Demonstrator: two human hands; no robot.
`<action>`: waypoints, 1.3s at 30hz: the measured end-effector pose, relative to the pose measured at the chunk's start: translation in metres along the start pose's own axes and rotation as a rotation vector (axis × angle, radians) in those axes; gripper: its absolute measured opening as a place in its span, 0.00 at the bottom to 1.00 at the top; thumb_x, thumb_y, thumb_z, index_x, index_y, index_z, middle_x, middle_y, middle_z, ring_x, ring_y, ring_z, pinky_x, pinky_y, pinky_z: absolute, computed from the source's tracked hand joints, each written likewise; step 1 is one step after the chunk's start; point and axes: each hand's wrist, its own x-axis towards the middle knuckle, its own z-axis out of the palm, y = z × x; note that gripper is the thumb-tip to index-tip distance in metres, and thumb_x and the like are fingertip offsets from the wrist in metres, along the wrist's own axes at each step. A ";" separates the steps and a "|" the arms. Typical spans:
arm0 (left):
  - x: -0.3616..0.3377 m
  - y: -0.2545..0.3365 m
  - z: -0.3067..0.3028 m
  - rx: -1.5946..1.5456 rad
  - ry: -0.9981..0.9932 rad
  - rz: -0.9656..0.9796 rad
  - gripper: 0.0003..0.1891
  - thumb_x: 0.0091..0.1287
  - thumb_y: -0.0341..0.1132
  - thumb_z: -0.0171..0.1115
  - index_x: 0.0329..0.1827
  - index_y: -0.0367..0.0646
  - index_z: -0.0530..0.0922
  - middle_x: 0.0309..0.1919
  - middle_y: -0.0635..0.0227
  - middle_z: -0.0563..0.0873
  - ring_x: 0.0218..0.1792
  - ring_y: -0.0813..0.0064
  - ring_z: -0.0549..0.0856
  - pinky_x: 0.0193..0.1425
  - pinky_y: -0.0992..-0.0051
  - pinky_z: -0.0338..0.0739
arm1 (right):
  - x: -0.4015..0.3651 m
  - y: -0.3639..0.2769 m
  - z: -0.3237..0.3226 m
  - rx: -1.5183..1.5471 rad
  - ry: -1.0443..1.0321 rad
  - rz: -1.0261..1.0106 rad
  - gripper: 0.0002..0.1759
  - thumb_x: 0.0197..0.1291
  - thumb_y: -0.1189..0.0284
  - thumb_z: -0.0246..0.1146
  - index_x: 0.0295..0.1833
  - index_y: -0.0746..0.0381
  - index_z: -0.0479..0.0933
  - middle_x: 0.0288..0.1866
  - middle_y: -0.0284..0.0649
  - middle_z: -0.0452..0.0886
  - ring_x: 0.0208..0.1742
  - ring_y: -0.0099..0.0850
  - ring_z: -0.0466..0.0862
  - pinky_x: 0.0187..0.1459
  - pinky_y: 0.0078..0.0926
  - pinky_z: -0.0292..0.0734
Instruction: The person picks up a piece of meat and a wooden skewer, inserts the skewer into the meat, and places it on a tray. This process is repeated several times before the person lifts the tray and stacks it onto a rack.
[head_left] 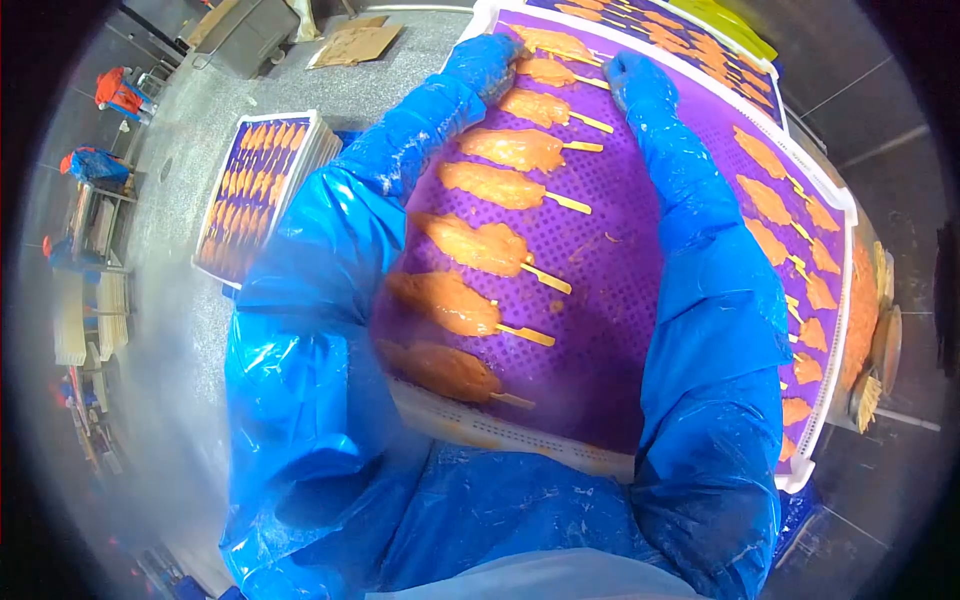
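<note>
In blue gloves and sleeves, both my hands are at the far end of a purple perforated mat [610, 250] in a white tray. My left hand [485, 66] has its fingers curled at the meat end of a skewer [548, 72], partly hiding it. At the stick end of this skewer my right hand [638, 82] is closed, fingertips mostly hidden. Nearer me, a column of flattened raw meat skewers [480, 247] lies with sticks pointing right. Another column of meat skewers [768, 200] lies along the right side, partly covered by my right arm.
A second tray of skewers [690, 45] stands beyond mine. To the right are a heap of orange meat [860, 310] and a bundle of sticks [868, 403]. Stacked loaded trays [255, 190] stand on the floor at left. Farther back are a grey bin [240, 38] and flattened cardboard [355, 43].
</note>
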 end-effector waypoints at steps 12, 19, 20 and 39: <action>0.030 0.016 -0.002 0.369 0.011 0.036 0.20 0.58 0.29 0.56 0.54 0.50 0.82 0.52 0.60 0.84 0.52 0.54 0.82 0.58 0.60 0.77 | -0.027 0.025 -0.041 -0.043 -0.055 0.015 0.22 0.63 0.48 0.55 0.46 0.53 0.80 0.48 0.47 0.83 0.53 0.48 0.81 0.52 0.45 0.75; 0.040 -0.022 0.007 0.160 -0.114 0.029 0.19 0.57 0.27 0.58 0.53 0.45 0.81 0.52 0.55 0.83 0.53 0.54 0.83 0.60 0.64 0.76 | -0.033 0.042 -0.033 -0.022 0.052 -0.013 0.22 0.64 0.48 0.55 0.43 0.56 0.79 0.45 0.50 0.83 0.49 0.52 0.81 0.49 0.47 0.74; 0.037 -0.017 0.001 0.160 -0.119 0.025 0.19 0.57 0.27 0.58 0.53 0.45 0.81 0.52 0.55 0.83 0.53 0.54 0.83 0.60 0.64 0.76 | -0.033 0.053 -0.035 -0.017 0.082 -0.021 0.22 0.64 0.49 0.55 0.43 0.57 0.79 0.44 0.51 0.83 0.48 0.53 0.81 0.49 0.47 0.74; -0.049 0.048 -0.037 -0.212 -0.087 0.096 0.19 0.61 0.38 0.69 0.53 0.41 0.80 0.49 0.56 0.83 0.52 0.57 0.83 0.58 0.64 0.77 | -0.113 0.054 -0.056 0.386 -0.085 -0.172 0.17 0.68 0.60 0.59 0.43 0.64 0.81 0.39 0.38 0.85 0.43 0.27 0.81 0.51 0.28 0.74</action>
